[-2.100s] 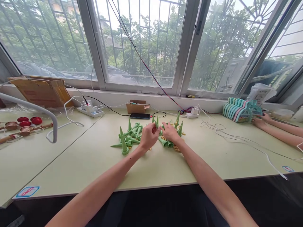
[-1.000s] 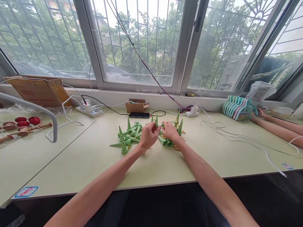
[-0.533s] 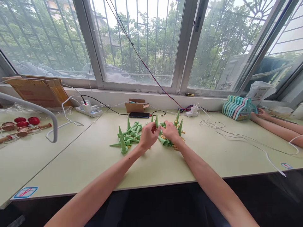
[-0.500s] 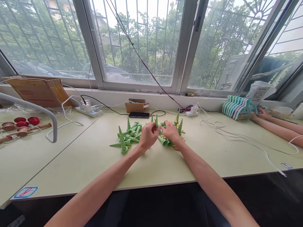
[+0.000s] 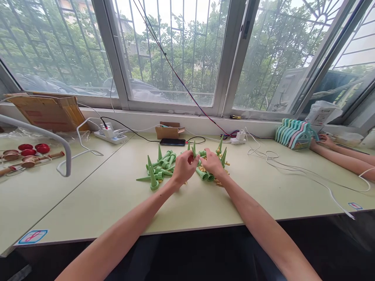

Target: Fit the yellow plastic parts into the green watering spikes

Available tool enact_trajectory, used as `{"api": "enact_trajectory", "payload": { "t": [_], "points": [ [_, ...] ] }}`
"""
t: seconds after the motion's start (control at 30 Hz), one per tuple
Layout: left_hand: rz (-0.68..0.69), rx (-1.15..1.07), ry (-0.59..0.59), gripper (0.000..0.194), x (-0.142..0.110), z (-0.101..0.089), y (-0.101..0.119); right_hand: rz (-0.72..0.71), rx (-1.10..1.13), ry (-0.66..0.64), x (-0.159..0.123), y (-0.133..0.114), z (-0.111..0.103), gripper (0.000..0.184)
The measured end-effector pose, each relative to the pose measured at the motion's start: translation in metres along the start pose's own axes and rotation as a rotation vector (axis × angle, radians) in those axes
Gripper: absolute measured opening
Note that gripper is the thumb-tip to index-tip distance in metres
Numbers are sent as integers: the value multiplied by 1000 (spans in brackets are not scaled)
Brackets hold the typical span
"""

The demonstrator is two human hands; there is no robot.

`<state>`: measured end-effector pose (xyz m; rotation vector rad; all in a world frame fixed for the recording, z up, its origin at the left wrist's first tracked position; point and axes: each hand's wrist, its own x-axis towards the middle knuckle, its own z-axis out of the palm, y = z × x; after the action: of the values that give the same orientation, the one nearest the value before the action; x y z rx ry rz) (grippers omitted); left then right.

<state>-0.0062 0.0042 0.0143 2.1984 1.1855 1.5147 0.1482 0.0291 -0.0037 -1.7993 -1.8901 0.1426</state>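
Observation:
My left hand [image 5: 184, 168] is closed, thumb and fingers pinched around a green plastic spike [image 5: 194, 149] whose pointed end sticks up. Close against it, my right hand [image 5: 213, 163] is closed too, its fingertips meeting near the same spike; whatever it grips is too small to make out. Left of my hands lies a pile of green cone-shaped spikes [image 5: 160, 168], one standing upright on its round base [image 5: 153, 182]. More hollow green spikes [image 5: 209, 176] and small yellow pieces [image 5: 218, 182] lie beneath and behind my right hand, partly hidden.
Behind the pile are a phone [image 5: 172, 142] and small cardboard box [image 5: 168, 131]. White cables [image 5: 271, 157] trail rightward. Another person's hands [image 5: 324, 141] are beside pastel hangers [image 5: 293, 134]. A white curved tube [image 5: 66, 156] and red-balled wooden toys [image 5: 28, 156] lie left.
Almost nothing differs. Both hands stay together at the same spot, and the whole view has shifted very slightly.

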Motion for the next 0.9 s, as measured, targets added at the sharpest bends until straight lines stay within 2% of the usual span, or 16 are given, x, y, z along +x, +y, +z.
{"api": "enact_trajectory", "payload": {
  "t": [0.23,0.4,0.53,0.9],
  "points": [
    [-37,8,1,30,1,-1,-1,-103,86,87,0,13,-7,26],
    [-53,17,-10,27,1,0,-5,-218,140,78,0,16,-3,19],
    [-82,34,-28,28,1,1,-7,-266,165,31,-1,16,2,17],
    [-60,68,-51,26,-4,6,-10,-234,112,-45,-1,8,1,25]
  ]
}}
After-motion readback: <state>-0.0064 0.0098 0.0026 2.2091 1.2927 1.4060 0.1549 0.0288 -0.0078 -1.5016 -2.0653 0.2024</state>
